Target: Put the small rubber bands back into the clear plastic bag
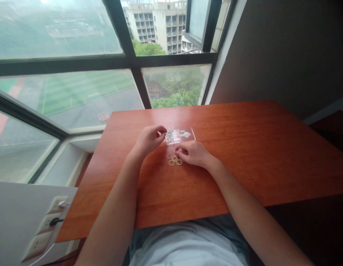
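Observation:
A small clear plastic box (176, 137) with its lid (187, 134) folded open lies on the brown table (243, 147). Dark and clear rings (169, 137) sit in its left part. My left hand (153, 137) is at the box's left edge, fingertips pinched together; whatever is between them is too small to tell. Several pale yellow and pink rings (174, 159) lie loose in front of the box. Over the right side of these rings is my right hand (192, 152), its thumb and forefinger closed near a pale ring, partly hidden by the fingers.
Large windows (171, 61) in dark frames stand behind the table's far edge. On the low wall at the lower left are white sockets (46, 222) with plugs and cables. A dark grey wall (285, 55) rises at the right.

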### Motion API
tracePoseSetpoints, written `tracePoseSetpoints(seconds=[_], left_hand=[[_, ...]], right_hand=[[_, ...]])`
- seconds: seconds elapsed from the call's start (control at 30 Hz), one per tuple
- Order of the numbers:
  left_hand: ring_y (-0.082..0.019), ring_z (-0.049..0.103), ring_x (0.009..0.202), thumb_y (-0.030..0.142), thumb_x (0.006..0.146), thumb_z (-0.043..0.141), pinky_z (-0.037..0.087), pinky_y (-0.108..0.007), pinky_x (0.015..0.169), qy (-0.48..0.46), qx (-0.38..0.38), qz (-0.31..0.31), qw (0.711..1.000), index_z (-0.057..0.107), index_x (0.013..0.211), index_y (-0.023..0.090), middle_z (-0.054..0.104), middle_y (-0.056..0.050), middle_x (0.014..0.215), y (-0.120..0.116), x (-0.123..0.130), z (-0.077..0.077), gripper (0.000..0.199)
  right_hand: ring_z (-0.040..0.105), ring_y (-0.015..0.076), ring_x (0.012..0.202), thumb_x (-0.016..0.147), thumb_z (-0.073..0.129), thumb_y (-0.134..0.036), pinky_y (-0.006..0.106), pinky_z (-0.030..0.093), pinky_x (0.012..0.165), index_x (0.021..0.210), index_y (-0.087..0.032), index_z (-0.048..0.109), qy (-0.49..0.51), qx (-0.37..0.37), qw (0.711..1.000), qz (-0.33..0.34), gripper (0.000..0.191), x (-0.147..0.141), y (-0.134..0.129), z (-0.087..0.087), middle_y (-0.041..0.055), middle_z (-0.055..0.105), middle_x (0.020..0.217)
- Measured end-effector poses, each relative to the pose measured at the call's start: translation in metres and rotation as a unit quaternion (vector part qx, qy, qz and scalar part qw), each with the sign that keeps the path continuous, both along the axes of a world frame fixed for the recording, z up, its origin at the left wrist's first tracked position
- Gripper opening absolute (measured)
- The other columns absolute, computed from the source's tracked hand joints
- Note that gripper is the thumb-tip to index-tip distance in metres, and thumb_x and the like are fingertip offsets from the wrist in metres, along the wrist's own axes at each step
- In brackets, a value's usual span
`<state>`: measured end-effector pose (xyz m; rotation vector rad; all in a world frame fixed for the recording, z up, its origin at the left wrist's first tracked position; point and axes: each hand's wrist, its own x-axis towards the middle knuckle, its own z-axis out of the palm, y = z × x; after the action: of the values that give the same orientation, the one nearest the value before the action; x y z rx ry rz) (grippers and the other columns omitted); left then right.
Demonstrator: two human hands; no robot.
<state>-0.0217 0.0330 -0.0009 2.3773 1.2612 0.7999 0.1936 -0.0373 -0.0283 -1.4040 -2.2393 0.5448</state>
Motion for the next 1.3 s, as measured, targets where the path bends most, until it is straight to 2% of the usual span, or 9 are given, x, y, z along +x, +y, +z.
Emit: tracePoseSetpoints(seconds=[0.17,0.4,0.6,0.9,1.1,1.3], left_hand=[[-0.015,0.064,0.067,0.024,0.083,0.057,0.048,-0.025,0.063,0.005,-0.008,-0.001,1.0,0.072,0.088,0.018,0.073,-0.004,0.083,-0.0004,0.0021,-0.0018,0.017],[-0.015,0.063,0.065,0.022,0.082,0.058,0.047,-0.024,0.062,0.008,-0.004,-0.016,1.0,0.072,0.087,0.017,0.073,-0.004,0.081,-0.0019,0.0047,-0.004,0.016],[-0.014,0.062,0.065,0.022,0.082,0.057,0.047,-0.024,0.063,0.016,-0.009,-0.012,1.0,0.071,0.088,0.017,0.073,-0.004,0.08,-0.0014,0.005,-0.0045,0.016],[-0.015,0.064,0.067,0.022,0.082,0.057,0.047,-0.024,0.064,0.02,-0.009,-0.007,1.0,0.072,0.089,0.017,0.073,-0.004,0.082,-0.0027,0.006,-0.0024,0.017],[-0.015,0.065,0.069,0.022,0.082,0.057,0.048,-0.024,0.064,0.024,-0.003,-0.006,1.0,0.072,0.088,0.017,0.074,-0.005,0.083,-0.0041,0.0067,0.0001,0.016],[-0.015,0.065,0.067,0.021,0.082,0.057,0.047,-0.024,0.062,0.025,0.001,-0.006,1.0,0.071,0.087,0.017,0.074,-0.005,0.082,-0.0058,0.0079,0.0031,0.016]], right_hand=[[0.061,0.0133,0.069,0.081,0.061,-0.019,0.024,0.037,0.062,0.093,-0.027,0.075,-0.005,-0.017,1.0,-0.019,0.02,0.0029,0.0013,0.0006,-0.0014,0.072,0.079],[0.063,0.0159,0.074,0.083,0.062,-0.024,0.026,0.033,0.059,0.087,-0.026,0.073,-0.057,-0.024,0.998,-0.028,0.012,-0.0002,0.0024,0.0033,0.0,0.074,0.083],[0.065,0.0164,0.079,0.086,0.059,-0.028,0.026,0.033,0.06,0.09,-0.025,0.071,-0.107,-0.023,0.994,-0.023,0.013,-0.002,0.0017,0.0069,0.0007,0.074,0.089],[0.066,0.0162,0.08,0.086,0.058,-0.029,0.026,0.033,0.061,0.089,-0.026,0.071,-0.103,-0.024,0.994,-0.025,0.014,-0.0004,0.0026,0.0044,-0.0008,0.075,0.089],[0.066,0.0191,0.081,0.091,0.053,-0.034,0.027,0.036,0.063,0.109,-0.027,0.069,-0.116,-0.002,0.992,-0.047,0.025,-0.0006,0.0006,0.0064,0.0022,0.075,0.093],[0.065,0.0182,0.08,0.089,0.055,-0.03,0.027,0.035,0.062,0.098,-0.025,0.07,-0.129,-0.028,0.991,-0.037,0.018,-0.0019,0.0009,0.0077,0.0021,0.074,0.092]])
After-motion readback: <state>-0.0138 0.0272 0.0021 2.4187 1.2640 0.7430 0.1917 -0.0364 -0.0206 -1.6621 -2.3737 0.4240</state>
